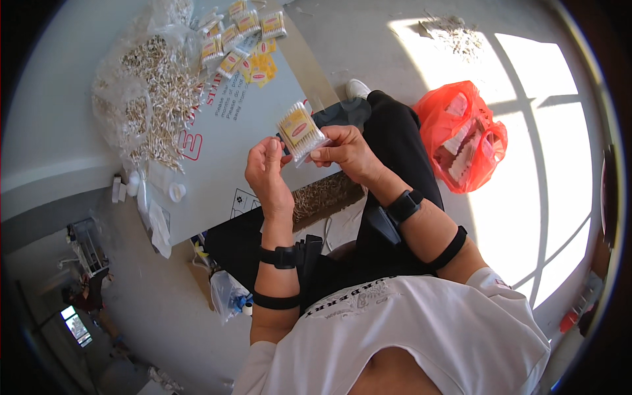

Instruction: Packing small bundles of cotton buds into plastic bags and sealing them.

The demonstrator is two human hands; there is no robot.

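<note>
A small clear packet of cotton swabs with a yellow label is held up over the table edge, tilted. My right hand pinches its lower right corner between thumb and fingers. At its lower left edge my left hand is closed, thumb upright, fingertips curled against the plastic and partly hidden. Several similar filled packets lie in a heap at the far side of the table. Beside them is a small pile of loose yellow labels.
A big heap of loose cotton swabs spills from clear plastic on the printed table. An open box of swabs sits below my hands. A red plastic bag stands on the floor at right, with a swab pile beyond.
</note>
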